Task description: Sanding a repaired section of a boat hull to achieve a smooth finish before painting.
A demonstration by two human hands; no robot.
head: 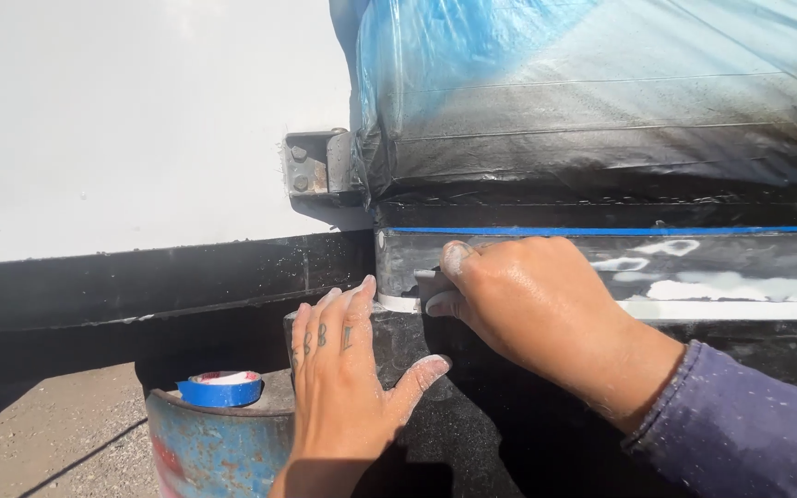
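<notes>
My left hand [348, 383] lies flat with fingers spread on the black lower panel [472, 433] of a vehicle. My right hand [528, 300] presses a small grey scraper [431, 279] against a glossy strip [694, 263] that carries patches of white filler. A line of blue masking tape [648, 230] runs along the top of that strip. Above it, clear and blue plastic sheeting [601, 92] covers the bodywork. My right arm wears a purple sleeve [749, 433].
A roll of blue tape [220, 388] sits on a rusty blue drum [219, 447] at lower left. A white panel [140, 120] with a grey metal hinge [315, 166] fills the upper left. Concrete ground [39, 433] shows at bottom left.
</notes>
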